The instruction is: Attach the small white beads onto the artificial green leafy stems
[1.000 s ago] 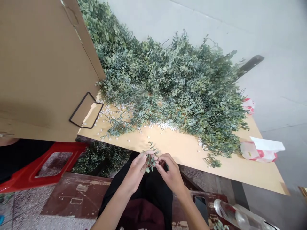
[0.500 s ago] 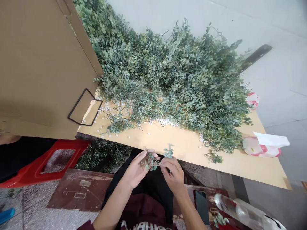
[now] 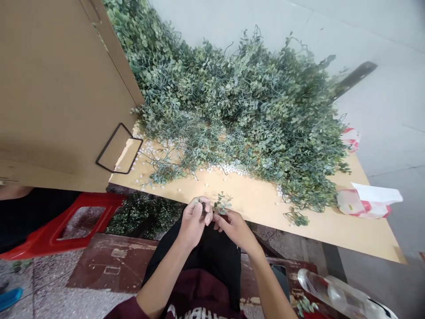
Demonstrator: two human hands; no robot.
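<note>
My left hand is curled closed just in front of the table edge. A little dark green shows at its fingertips, but I cannot make out what it grips. Beside it, my right hand pinches the stem of a small artificial leaf sprig, whose round green leaves point up and away from me. The two hands nearly touch at the fingertips. Beyond them a large heap of artificial greenery covers much of the table. Small white beads lie scattered along the front of the heap.
A large cardboard box stands at the left, near a black wire frame. Red-and-white wrappers lie at the right of the table. Below are a red stool, a worn bench, a phone and a clear bottle.
Both hands have lifted slightly towards the table. My left hand's fingers have curled in from a more open pose. The leaves near it no longer show, and the right hand's sprig has shifted left.
</note>
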